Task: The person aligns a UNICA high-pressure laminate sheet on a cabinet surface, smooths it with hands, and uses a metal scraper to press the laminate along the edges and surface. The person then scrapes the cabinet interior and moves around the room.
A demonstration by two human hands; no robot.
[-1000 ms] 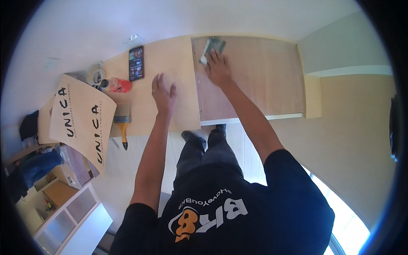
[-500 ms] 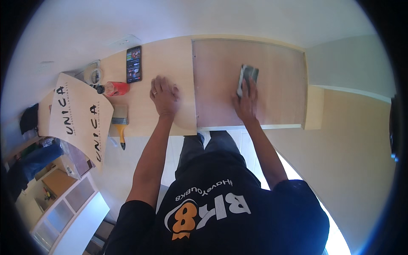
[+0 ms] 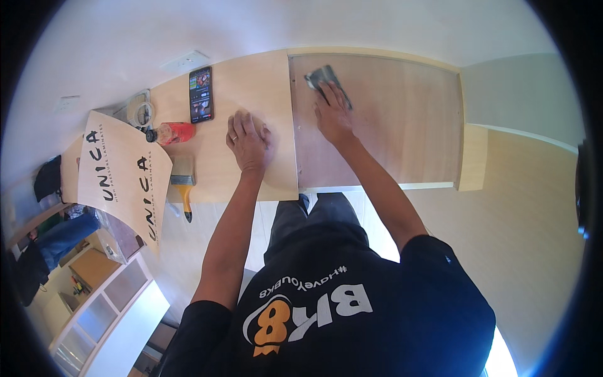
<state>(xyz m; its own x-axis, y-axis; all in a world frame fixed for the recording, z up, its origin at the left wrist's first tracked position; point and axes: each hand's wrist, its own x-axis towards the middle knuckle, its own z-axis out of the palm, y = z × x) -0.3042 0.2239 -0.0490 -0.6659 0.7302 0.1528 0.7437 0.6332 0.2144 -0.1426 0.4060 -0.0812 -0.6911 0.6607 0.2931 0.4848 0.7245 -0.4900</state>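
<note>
My right hand [image 3: 334, 118] grips a dark, flat sanding block [image 3: 329, 83] and presses it on the brownish recessed panel [image 3: 389, 119], near the panel's upper left corner. The palm side is hidden. On the pale wooden top [image 3: 264, 81] to the left rests my left hand [image 3: 248, 143], palm down, fingers loosely bent, with a ring on one. It holds nothing that shows. A dark phone [image 3: 201, 94] with a lit screen lies just above and left of it.
Left of the phone are a red bottle [image 3: 176, 132] on its side, a roll of tape [image 3: 144, 114] and a wide paintbrush [image 3: 182, 176] with a yellow handle. A curled printed sheet [image 3: 122, 176] overhangs the left end. A white wall [image 3: 377, 25] bounds the back.
My right hand has slid the sanding block left and away from me across the panel. The left hand stays in about the same place on the wooden top.
</note>
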